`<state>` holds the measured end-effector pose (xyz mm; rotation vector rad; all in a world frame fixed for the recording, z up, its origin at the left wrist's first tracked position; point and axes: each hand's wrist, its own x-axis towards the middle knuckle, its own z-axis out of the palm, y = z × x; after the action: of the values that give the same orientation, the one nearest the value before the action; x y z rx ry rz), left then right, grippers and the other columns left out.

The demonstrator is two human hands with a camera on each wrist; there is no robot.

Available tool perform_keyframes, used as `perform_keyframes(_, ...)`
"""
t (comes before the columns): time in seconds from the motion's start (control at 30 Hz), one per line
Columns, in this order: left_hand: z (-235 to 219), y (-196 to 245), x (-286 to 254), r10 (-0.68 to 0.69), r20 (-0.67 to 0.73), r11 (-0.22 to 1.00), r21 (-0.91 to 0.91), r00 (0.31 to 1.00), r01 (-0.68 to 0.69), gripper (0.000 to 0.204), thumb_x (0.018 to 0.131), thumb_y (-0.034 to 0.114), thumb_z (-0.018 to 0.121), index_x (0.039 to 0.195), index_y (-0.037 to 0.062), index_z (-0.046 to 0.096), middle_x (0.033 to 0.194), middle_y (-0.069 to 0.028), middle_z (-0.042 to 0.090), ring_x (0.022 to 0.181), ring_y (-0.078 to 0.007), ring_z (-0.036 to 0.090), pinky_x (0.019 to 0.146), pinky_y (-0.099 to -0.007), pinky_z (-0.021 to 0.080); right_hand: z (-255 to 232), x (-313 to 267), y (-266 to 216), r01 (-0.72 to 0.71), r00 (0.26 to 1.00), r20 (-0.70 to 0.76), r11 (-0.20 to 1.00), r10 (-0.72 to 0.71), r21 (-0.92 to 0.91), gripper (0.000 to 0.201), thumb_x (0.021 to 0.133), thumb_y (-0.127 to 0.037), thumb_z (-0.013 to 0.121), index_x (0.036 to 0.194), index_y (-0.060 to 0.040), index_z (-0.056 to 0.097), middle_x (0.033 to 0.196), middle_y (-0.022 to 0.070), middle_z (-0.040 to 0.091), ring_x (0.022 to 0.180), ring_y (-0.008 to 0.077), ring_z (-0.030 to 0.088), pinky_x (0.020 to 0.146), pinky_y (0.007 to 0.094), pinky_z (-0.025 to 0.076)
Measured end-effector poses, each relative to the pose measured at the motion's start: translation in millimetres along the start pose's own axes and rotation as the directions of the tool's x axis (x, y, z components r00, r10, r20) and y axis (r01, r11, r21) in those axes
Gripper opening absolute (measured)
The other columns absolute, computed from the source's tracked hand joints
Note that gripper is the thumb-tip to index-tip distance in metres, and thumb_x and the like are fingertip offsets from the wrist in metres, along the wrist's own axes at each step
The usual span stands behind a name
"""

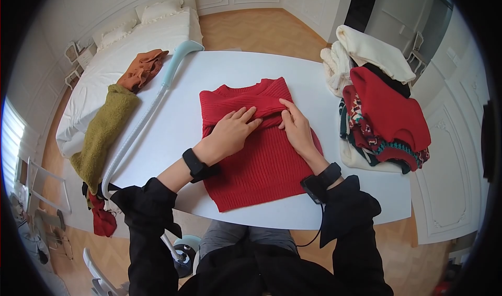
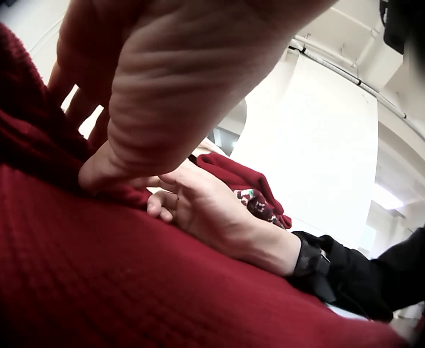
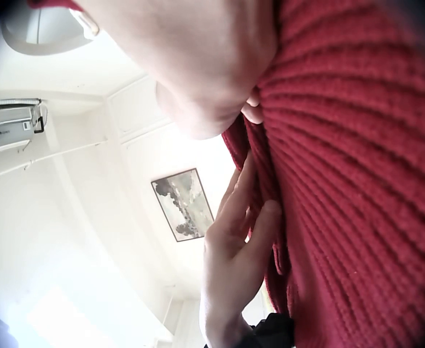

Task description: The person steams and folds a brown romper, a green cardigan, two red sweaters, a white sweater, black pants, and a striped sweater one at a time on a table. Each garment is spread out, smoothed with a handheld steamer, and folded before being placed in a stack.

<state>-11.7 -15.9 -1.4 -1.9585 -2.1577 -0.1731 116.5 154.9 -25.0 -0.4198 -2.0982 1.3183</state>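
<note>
Red ribbed knit filled the middle of my feed: the sweater (image 1: 253, 173) lay on the white desk (image 1: 175, 107), a fold crossing its upper half. I saw the left hand (image 1: 230, 132) resting on it, fingers apart. The right hand (image 1: 299, 131) touched the fold's right end; I couldn't tell whether its fingers pinched. Stacked clothes (image 1: 389, 102) stood far right.

Under your left hand (image 1: 228, 134) and right hand (image 1: 298, 131), the sweater (image 1: 256, 175) was ribbed red. Left of your hands lay an olive garment (image 1: 107, 118) and a rust garment (image 1: 142, 70); right of them, a pile (image 1: 393, 107) mixed cream, black, red and multicoloured motifs.
</note>
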Motion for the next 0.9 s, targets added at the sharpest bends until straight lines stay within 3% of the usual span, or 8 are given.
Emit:
perform_keyframes(0.2,-14,-4,-29,-0.072,-0.023,0.994,0.078,0.997,0.074,0.051,0.076,0.000,0.055,0.127,0.0102,0.056,0.145,-0.0190,0.035,0.133,-0.0332,0.037,0.109,-0.0465,0.031,2,0,2,0.023,1.000,-0.001,1.000,-0.023,0.010,0.035,0.096,-0.017,0.045,0.128,-0.0036,0.053,0.075,0.0053,0.057,0.063,0.0120,0.056,0.065,0.0277,0.049)
perform_keyframes(0.4,-10,-13,-45,-0.142,-0.033,0.967,0.209,0.989,0.145,0.035,0.083,0.016,0.061,0.116,0.0076,0.061,0.146,-0.0189,0.033,0.133,-0.0310,0.035,0.107,-0.0459,0.031,0,-2,-3,-0.029,0.997,0.067,0.998,0.033,-0.063,0.034,0.097,-0.019,0.047,0.128,-0.0072,0.055,0.071,-0.0006,0.052,0.068,0.0078,0.055,0.067,0.0238,0.047)
perform_keyframes(0.63,-7,-15,-43,-0.164,-0.038,0.971,0.171,0.986,0.168,0.034,0.083,0.019,0.062,0.115,0.0077,0.061,0.146,-0.0194,0.033,0.133,-0.0310,0.036,0.105,-0.0443,0.034,0,-2,-4,-0.023,0.999,0.036,0.999,0.024,-0.033,0.034,0.097,-0.018,0.047,0.128,-0.0074,0.055,0.075,0.0000,0.054,0.067,0.0073,0.054,0.067,0.0240,0.047)
perform_keyframes(0.73,-9,-14,-45,-0.177,-0.041,0.972,0.150,0.983,0.181,0.034,0.084,0.019,0.062,0.116,0.0087,0.061,0.146,-0.0191,0.033,0.133,-0.0307,0.036,0.104,-0.0436,0.035,2,-2,-1,0.037,0.999,-0.011,0.999,-0.037,-0.019,0.033,0.095,-0.018,0.046,0.125,-0.0072,0.055,0.072,0.0063,0.059,0.062,0.0125,0.060,0.062,0.0282,0.048)
perform_keyframes(0.9,-8,-14,-46,-0.192,-0.030,0.955,0.222,0.981,0.194,0.035,0.083,0.014,0.061,0.117,0.0097,0.061,0.147,-0.0186,0.032,0.132,-0.0301,0.037,0.103,-0.0424,0.035,2,-1,-1,0.028,1.000,-0.005,1.000,-0.028,-0.013,0.034,0.095,-0.018,0.046,0.126,-0.0076,0.055,0.073,0.0059,0.059,0.062,0.0124,0.059,0.063,0.0281,0.049)
